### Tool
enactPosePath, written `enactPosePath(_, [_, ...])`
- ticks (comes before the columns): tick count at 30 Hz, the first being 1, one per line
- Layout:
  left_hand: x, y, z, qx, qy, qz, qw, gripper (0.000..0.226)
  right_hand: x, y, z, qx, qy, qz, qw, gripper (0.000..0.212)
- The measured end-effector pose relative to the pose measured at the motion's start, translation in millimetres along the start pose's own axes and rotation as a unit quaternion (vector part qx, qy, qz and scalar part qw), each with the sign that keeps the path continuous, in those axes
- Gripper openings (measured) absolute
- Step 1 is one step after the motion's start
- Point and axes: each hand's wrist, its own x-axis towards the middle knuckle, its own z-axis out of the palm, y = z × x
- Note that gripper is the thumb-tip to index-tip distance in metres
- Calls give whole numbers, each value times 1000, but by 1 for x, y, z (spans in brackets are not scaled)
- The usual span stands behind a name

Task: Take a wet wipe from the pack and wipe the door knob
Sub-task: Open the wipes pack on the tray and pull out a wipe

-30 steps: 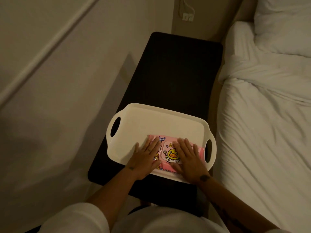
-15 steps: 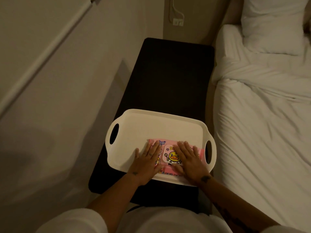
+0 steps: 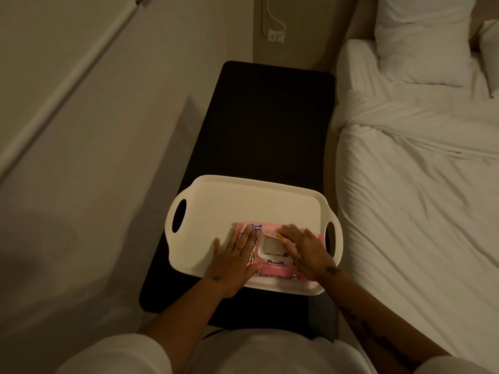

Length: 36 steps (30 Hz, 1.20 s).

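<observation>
Beside the bed, your left hand presses flat on the tray's wipe pack while your right hand pinches its lid flap up.

The pack of wet wipes is a flat pink pouch printed with cartoon figures and lettering. It lies flat in the near right part of a cream tray, its long side along the tray's near rim. Its lid flap is lifted at the top centre, baring a pale rounded opening. Much of the pouch is covered from view.
</observation>
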Motion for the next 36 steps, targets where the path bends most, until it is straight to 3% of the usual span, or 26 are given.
enactPosePath(11, [-6, 7, -7, -5, 32, 15, 999, 73, 13, -13, -8, 15, 158, 52, 986, 37])
enactPosePath(19, [-1, 7, -24, 74, 26, 120, 990, 74, 12, -4, 1, -95, 116, 75, 986, 83])
enactPosePath(27, [8, 7, -29, 62, -19, 104, 992, 77, 6, 17, 10, -199, -2, 80, 977, 68])
enactPosePath(36, [8, 1, -24, 23, -17, 100, 995, 79, -16, 21, 17, -219, -17, 48, 974, 62])
